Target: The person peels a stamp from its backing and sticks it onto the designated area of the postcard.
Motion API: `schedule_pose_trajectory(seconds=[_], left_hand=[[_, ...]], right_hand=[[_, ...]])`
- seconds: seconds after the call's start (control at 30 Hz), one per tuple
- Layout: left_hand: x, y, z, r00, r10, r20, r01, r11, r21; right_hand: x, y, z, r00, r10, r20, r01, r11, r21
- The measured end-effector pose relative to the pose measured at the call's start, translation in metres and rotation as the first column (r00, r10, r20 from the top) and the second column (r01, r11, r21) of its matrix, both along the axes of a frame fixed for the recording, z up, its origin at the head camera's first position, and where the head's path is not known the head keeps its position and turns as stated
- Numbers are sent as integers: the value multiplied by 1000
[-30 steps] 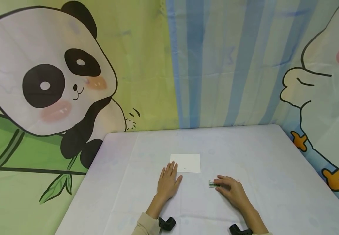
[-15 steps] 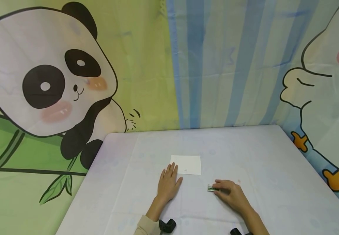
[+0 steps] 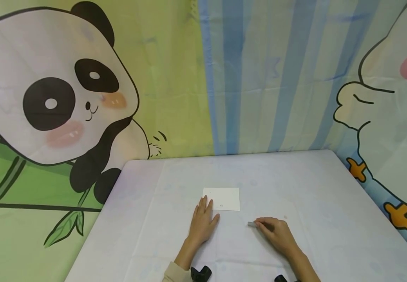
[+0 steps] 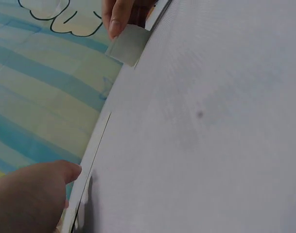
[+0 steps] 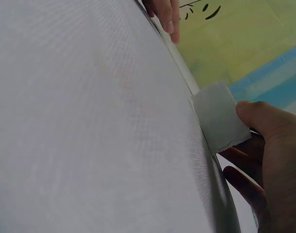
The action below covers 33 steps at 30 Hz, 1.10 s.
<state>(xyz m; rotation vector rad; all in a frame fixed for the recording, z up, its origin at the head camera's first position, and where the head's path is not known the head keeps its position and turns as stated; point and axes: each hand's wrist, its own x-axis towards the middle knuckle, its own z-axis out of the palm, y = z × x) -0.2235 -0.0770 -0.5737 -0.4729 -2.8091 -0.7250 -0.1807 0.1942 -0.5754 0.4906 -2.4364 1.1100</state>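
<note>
Between thumb and fingers my right hand (image 3: 278, 235) pinches a small postage stamp (image 5: 218, 116) with a toothed edge. Its plain grey back shows in both wrist views, and in the head view the stamp (image 3: 251, 224) appears as a thin grey sliver, tilted up over the table. My left hand (image 3: 201, 223) lies flat, fingers extended over the lower left corner of a white card (image 3: 227, 197). A tiny faint mark sits near the card's bottom edge. The stamp is to the right of the card and a little nearer me, apart from it.
A white cloth covers the table (image 3: 168, 184). Behind it hangs a printed curtain (image 3: 175, 78) with a panda and stripes. Black wrist mounts (image 3: 201, 273) show at the bottom edge of the head view.
The right hand has moved slightly toward me and tilted the stamp, so its green picture side has turned out of sight and the grey back shows. The left hand stays on the card.
</note>
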Motion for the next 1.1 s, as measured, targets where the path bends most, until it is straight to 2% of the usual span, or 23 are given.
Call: schedule_pose_trajectory(seconds=[0.17,0.33,0.43,0.53,0.63,0.83,0.93,1.1], left_hand=[[7,8,14,1000,-19,-10,19,999,35],[18,19,36,997,-69,-28,71,991,111],[24,25,46,993,-118,-10,118,980,158],[30,30,53,987,-163,7,159,968,195],[33,33,57,979,-206,8,198,951,235],[38,36,66,969,-246,-12,239,926,291],[39,35,68,958,-284,-32,276,894,353],[39,34,74,933,-360,-17,323,813,484]], right_hand=[[-3,-6,3,1000,-27,12,27,1000,-4],[-3,-16,15,999,14,41,-12,999,-52],[-4,-23,25,999,49,-1,-49,997,-61],[-5,-28,35,996,78,-40,-80,995,-66],[-5,-32,44,995,88,-43,-91,993,-73],[-2,-36,58,995,92,-45,-96,991,-95],[0,-37,63,993,100,-61,-106,989,-106],[2,-36,72,988,132,-78,-141,982,-124]])
